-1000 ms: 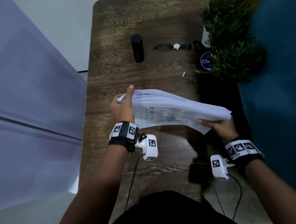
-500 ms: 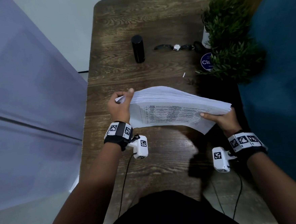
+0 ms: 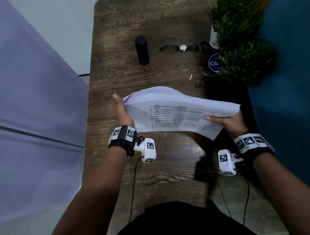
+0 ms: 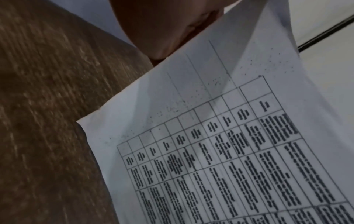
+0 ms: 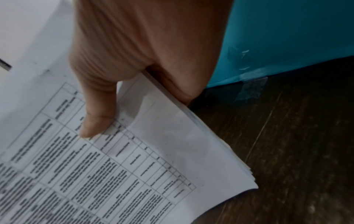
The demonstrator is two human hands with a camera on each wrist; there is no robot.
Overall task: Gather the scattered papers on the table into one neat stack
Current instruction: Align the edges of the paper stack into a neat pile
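1. The stack of papers (image 3: 183, 108) was held up in the air above the table (image 3: 154, 172), between the two hands. It sagged a little in the middle.
2. The right hand (image 3: 228, 121) held the right end of the stack. Its thumb lay on the top sheet and its fingers were curled under the pile, so it was clamped on the papers.
3. The left hand (image 3: 122, 112) was flat and straight against the left edge of the stack. Its fingers were not curled round anything; they only pressed on the edge.
4. The top sheet had a printed grid with small dark words in it. The words were too blurry to read.
5. In the right wrist view, the sheet edges at the near corner did not line up all the way.
6. Farther out on the table stood a black can (image 3: 141, 50).
7. A watch (image 3: 183, 47) lay flat to the right of the can, well apart from it.
8. A green plant (image 3: 236, 38) sat at the right side of the table, with a blue round sticker (image 3: 213, 62) just beside it.
9. A tiny white bit (image 3: 190, 77) lay on the wood between the plant and the stack.
10. A blue wall (image 3: 294, 71) was on the right side.
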